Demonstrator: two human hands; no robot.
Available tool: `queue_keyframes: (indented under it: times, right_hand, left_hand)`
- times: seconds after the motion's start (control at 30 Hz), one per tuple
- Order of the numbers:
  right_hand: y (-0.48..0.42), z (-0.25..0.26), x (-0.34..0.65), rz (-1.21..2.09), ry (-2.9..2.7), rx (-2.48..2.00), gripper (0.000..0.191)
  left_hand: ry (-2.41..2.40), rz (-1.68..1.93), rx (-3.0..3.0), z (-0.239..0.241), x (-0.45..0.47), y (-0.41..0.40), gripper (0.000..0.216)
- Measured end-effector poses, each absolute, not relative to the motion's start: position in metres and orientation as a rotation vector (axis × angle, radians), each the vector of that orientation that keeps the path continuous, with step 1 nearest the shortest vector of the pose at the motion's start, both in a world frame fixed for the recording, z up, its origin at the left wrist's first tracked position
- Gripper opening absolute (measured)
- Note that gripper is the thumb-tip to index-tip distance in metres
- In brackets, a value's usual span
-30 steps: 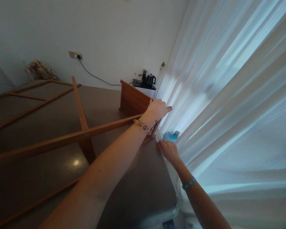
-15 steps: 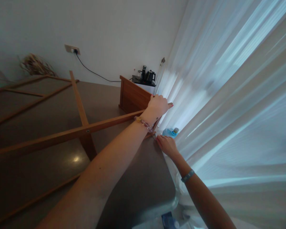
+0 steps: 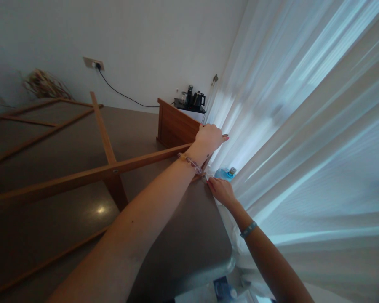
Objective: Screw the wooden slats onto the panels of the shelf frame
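Note:
My left hand [image 3: 209, 139] is curled over the far end of a wooden rail [image 3: 82, 180] that runs across a dark brown slab [image 3: 164, 235], right beside a white sheer curtain [image 3: 303, 126]. My right hand [image 3: 221, 190] rests lower, fingers closed at the slab's edge under the rail's end; what it pinches is hidden. A blue water bottle [image 3: 225, 173] lies just beyond the right hand, against the curtain.
A wooden cabinet [image 3: 173, 128] stands past the slab, with a black kettle and tray [image 3: 192, 101] behind it. A wall socket [image 3: 93, 63] with a black cable sits on the white wall. Dried grass [image 3: 42, 84] lies at the far left.
Both hands stay in place. The view has shifted slightly, so the rail and hands sit a little higher in frame.

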State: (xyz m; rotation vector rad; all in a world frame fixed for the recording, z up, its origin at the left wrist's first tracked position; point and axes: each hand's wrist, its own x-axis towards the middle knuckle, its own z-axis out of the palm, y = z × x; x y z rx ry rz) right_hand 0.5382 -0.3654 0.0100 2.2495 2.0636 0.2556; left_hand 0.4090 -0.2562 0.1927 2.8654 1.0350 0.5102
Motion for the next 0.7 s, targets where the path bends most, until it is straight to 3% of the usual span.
queue_keyframes:
  times: [0.43,0.7]
  right_hand:
    - [-0.351,-0.001,0.539,-0.073,2.038,2.359,0.048]
    - [-0.356,0.005,0.521,0.223,2.058,2.252,0.044]
  left_hand:
    - [1.035,0.510,2.864,0.193,0.413,-0.256,0.053]
    - [1.035,0.471,2.866,0.195,0.413,-0.256,0.053]
